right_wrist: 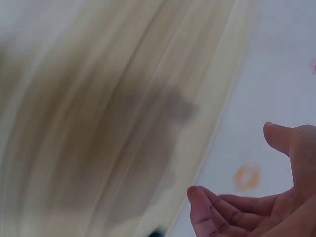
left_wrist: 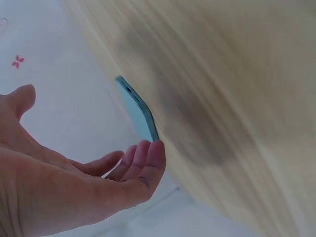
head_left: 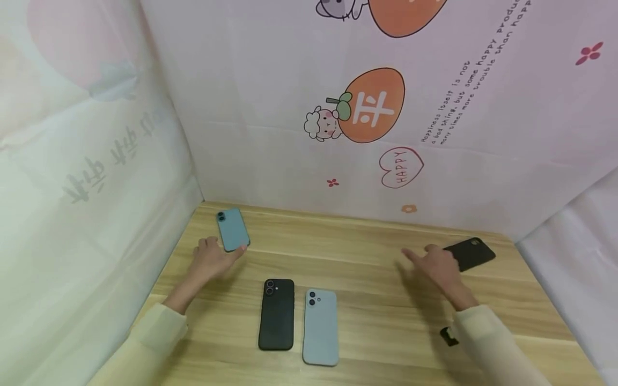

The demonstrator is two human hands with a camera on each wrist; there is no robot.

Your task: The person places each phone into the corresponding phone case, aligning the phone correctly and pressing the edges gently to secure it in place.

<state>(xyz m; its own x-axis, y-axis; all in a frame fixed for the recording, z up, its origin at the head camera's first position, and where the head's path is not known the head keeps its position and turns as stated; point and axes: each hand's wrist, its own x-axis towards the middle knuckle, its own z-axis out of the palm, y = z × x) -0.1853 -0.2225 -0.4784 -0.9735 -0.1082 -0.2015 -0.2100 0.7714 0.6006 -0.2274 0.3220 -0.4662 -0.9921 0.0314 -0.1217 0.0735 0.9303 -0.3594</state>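
Observation:
A light blue phone (head_left: 234,229) lies flat near the back left corner of the table, its camera corner away from me. My left hand (head_left: 211,259) hovers at its near end, thumb and fingers spread to either side. From the left wrist, the phone's edge (left_wrist: 140,106) shows just beyond the bent fingertips (left_wrist: 157,150). On the right, my right hand (head_left: 438,268) is beside a black phone-shaped slab (head_left: 475,254) and partly overlaps it in the head view. The right wrist view has that hand (right_wrist: 266,210) with thumb apart and nothing in its grasp.
Between the hands, nearer me, a black phone (head_left: 277,316) and a pale grey-blue phone (head_left: 321,329) lie side by side, cameras up. A small black piece (head_left: 449,336) lies by the right sleeve. Printed white cloth (head_left: 270,134) walls in the wooden table (head_left: 367,321).

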